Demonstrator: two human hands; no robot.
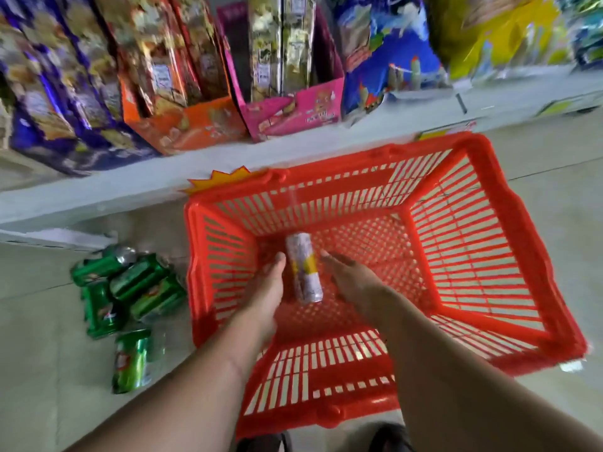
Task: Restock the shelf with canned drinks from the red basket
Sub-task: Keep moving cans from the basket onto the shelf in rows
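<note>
The single head-worn camera looks steeply down and forward from close above both forearms, onto the red basket (385, 256) on the floor (39, 321), with the shelf (98, 190) just beyond the hands.

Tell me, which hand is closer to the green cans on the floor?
Left. The left hand is inside the basket, nearest the green cans; the right hand is farther across.

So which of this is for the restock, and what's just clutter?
For the job: red basket; white can lying in it; green cans on the floor; shelf; both hands.
Clutter: snack boxes; blue bag.
</note>
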